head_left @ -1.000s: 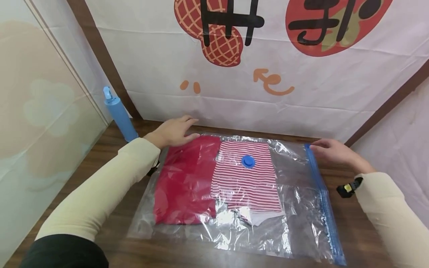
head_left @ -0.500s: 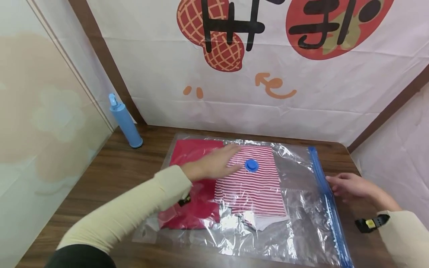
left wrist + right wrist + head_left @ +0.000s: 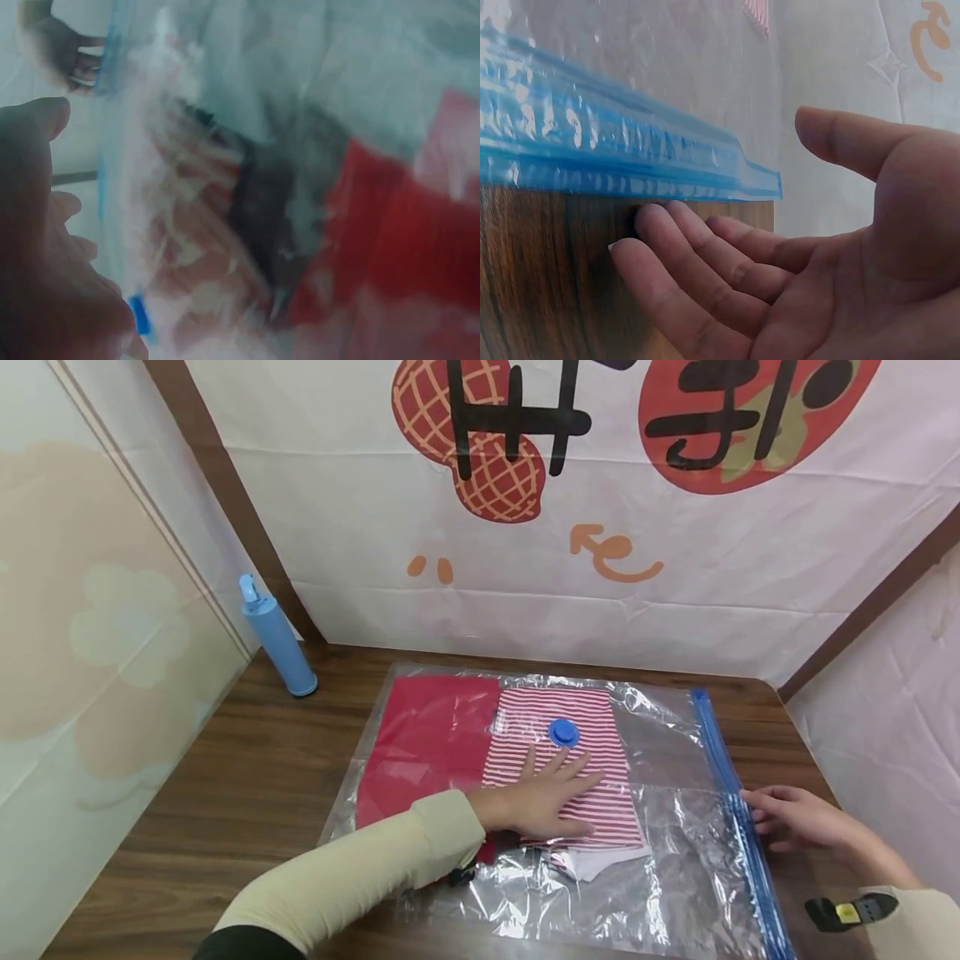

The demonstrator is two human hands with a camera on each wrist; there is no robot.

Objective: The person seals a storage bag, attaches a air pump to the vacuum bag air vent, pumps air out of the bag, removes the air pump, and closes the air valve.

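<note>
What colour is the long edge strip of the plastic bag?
The edge strip is blue; the right wrist view shows it best.

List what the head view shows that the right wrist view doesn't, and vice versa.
Only the head view: blue pump, left hand, red cloth, blue cap. Only the right wrist view: the palm of the right hand. Both: that hand, the clear bag, its blue strip, the table, the striped cloth, though just a corner at the wrist.

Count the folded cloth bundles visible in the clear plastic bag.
2: the plain red cloth bundle on the left, the red-and-white striped cloth bundle right of it. More may be hidden underneath.
</note>
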